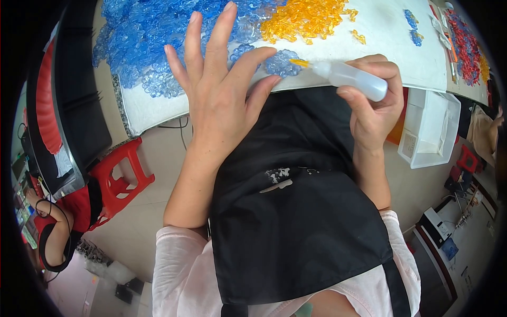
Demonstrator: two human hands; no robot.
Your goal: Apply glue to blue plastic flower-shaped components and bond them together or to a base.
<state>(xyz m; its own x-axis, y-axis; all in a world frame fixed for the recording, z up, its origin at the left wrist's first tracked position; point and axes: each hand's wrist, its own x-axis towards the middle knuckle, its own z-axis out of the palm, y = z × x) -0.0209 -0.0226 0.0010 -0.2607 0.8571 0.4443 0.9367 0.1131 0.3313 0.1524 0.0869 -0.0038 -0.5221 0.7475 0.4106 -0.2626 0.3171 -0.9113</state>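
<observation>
My left hand (219, 95) lies over the front of the white-covered table, its other fingers stretched out. Its thumb and index fingertip hold the edges of a clear light-blue plastic flower (285, 64) from either side. In my right hand (377, 105) is a small translucent squeeze bottle (359, 80), tilted toward the left. The bottle's thin yellow-orange nozzle reaches the flower's right side; whether it touches cannot be made out. More clear blue flowers (161, 82) lie by my left hand, one partly hidden behind its index finger.
Blue plastic pieces (148, 31) heap across the back left, beside a pile of orange ones (303, 18). Two small blue clusters (414, 29) lie at the right. Beyond are red and blue pieces (467, 45). A white bin (430, 129) and a red stool (124, 179) stand below table height.
</observation>
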